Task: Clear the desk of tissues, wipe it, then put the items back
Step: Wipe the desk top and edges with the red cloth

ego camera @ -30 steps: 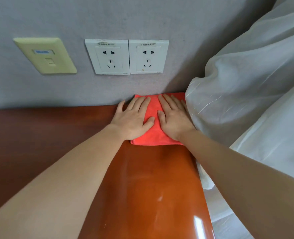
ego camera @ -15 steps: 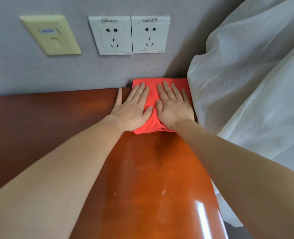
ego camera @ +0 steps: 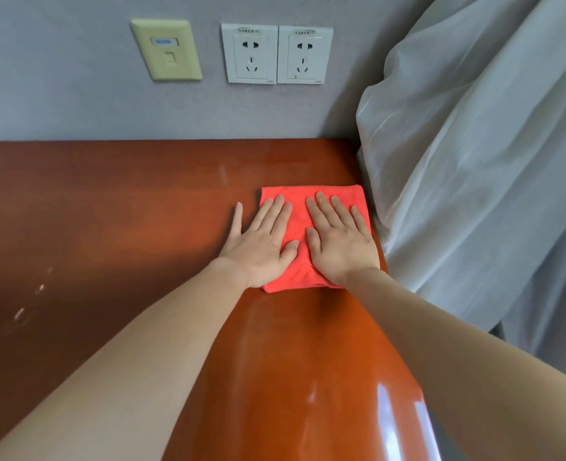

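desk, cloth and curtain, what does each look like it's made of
Desk: reddish-brown wood or wood-look laminate under a glossy lacquer. There are bright glare streaks near its front edge, and the grain is too faint to decide.
Cloth: soft matte red fabric, probably microfibre. It has a fuzzy nap and puckers by the wrists.
Curtain: thin, sheer white fabric. Light glows through its soft folds.

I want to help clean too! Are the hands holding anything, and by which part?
Nothing is gripped. The left hand and right hand press flat on top of the folded red cloth on the glossy brown desk.
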The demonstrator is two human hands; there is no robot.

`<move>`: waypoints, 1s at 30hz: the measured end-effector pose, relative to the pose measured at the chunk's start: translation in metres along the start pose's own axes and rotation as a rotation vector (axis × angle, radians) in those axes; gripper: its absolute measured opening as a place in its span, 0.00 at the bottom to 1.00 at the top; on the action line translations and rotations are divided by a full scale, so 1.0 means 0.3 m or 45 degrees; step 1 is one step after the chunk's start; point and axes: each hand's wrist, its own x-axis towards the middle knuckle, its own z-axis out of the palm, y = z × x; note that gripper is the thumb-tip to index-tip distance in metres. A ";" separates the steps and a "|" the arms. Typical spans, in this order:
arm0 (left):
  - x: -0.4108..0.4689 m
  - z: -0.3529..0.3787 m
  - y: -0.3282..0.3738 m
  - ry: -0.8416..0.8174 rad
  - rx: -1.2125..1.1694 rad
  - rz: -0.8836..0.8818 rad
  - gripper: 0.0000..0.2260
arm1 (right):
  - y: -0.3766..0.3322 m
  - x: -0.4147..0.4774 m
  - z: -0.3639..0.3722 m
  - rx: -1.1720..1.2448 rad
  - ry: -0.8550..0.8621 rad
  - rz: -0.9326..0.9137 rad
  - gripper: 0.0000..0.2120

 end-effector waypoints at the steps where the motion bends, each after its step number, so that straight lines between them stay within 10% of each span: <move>1: -0.051 0.014 0.022 0.004 0.007 -0.007 0.30 | -0.007 -0.055 0.003 0.001 0.002 -0.006 0.27; 30: -1.115 0.302 0.314 -0.001 0.031 -0.123 0.34 | -0.232 -1.096 0.086 0.035 -0.098 -0.247 0.36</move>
